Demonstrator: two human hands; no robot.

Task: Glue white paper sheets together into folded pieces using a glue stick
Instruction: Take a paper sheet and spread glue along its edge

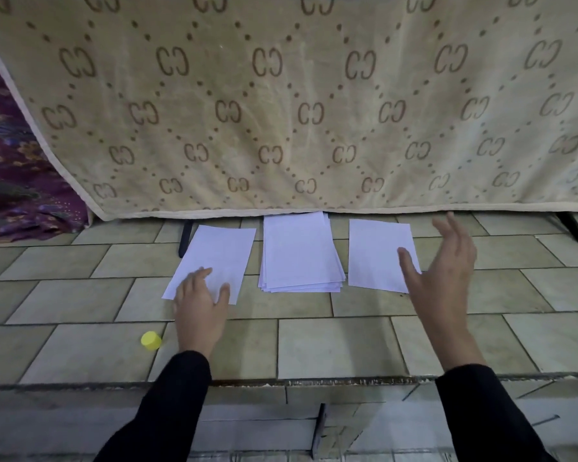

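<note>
Well, left hand (201,305): it lies palm down on the near end of the left sheet, with my black sleeve (167,405) behind it.
Left fingers (202,273): straight and a little spread, flat on the paper; they grip nothing, and the thumb rests near the sheet's near right corner.
Left sheet (219,251): a single white sheet on the tiled surface (331,345), tilted so its far end leans right; most of it lies beyond my fingertips.
Stack of sheets (301,255): white paper, loosely squared, between the two single sheets and apart from both hands.
Right hand (444,271): held up on edge with the thumb side toward the paper, above the near right corner of the right sheet.
Right fingers (454,228): stretched and fanned, holding nothing; they point away past the sheet's right edge, while the thumb crosses over the paper. I cannot tell whether any part touches it.
Right sheet (376,251): a single white sheet lying flat just right of the stack.
Yellow cap (151,340): a small round piece on the tiles, near my left wrist and clear of the paper.
Blanket (281,111): beige with a brown pattern, hanging just behind the sheets.
Purple cloth (14,168): bunched at the far left.
</note>
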